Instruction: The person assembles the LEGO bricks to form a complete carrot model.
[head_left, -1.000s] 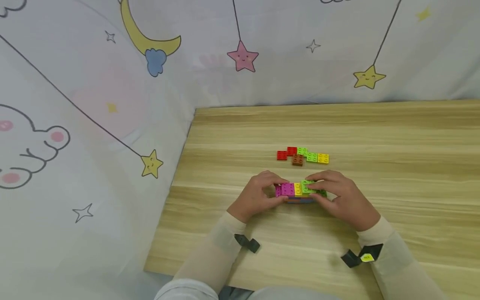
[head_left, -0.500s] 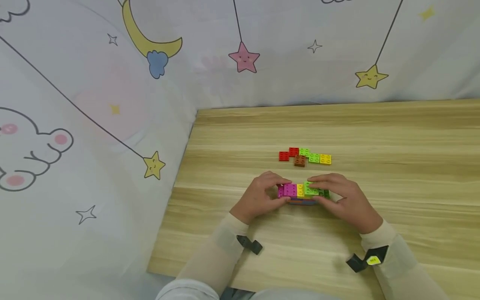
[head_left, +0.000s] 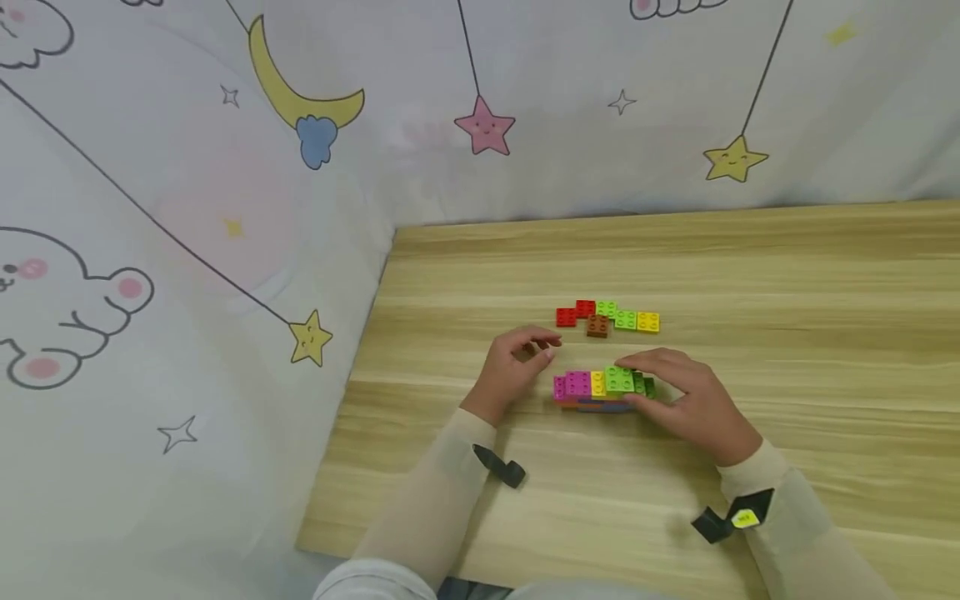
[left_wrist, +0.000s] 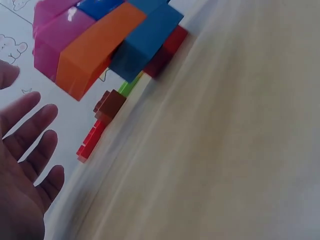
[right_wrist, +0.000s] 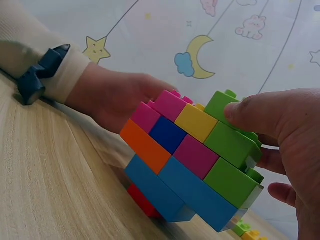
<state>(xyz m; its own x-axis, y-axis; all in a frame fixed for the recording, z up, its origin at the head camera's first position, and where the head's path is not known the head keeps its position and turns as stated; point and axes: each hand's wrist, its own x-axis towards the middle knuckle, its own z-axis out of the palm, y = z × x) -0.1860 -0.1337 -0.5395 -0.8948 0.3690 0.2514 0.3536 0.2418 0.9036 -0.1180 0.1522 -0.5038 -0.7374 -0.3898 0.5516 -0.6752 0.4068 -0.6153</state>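
Observation:
A stacked build of toy building bricks (head_left: pixel 577 384) stands on the table before me, with magenta, yellow and green bricks along its top. Seen from the right wrist, its lower layers show an orange brick (right_wrist: pixel 148 146), blue bricks (right_wrist: pixel 200 190) and a red brick (right_wrist: pixel 142 201) at the bottom. My right hand (head_left: pixel 693 407) pinches the light green brick (head_left: pixel 619 380) on top at the right end, thumb in front and fingers behind. Off the build's left end is my left hand (head_left: pixel 512 372), fingers loosely bent and holding nothing; the left wrist view shows those fingers (left_wrist: pixel 37 132) spread.
Behind the build lies a row of loose bricks: red ones (head_left: pixel 566 317), a brown one (head_left: pixel 597 326), light green ones (head_left: pixel 626 320) and a yellow one (head_left: pixel 648 322). A printed cloth (head_left: pixel 570 167) hangs along the back and left edges of the wooden table (head_left: pixel 450 283).
My left hand has let go of the build's left end and moved back to the left and slightly away from me. The right hand keeps its hold on the light green brick.

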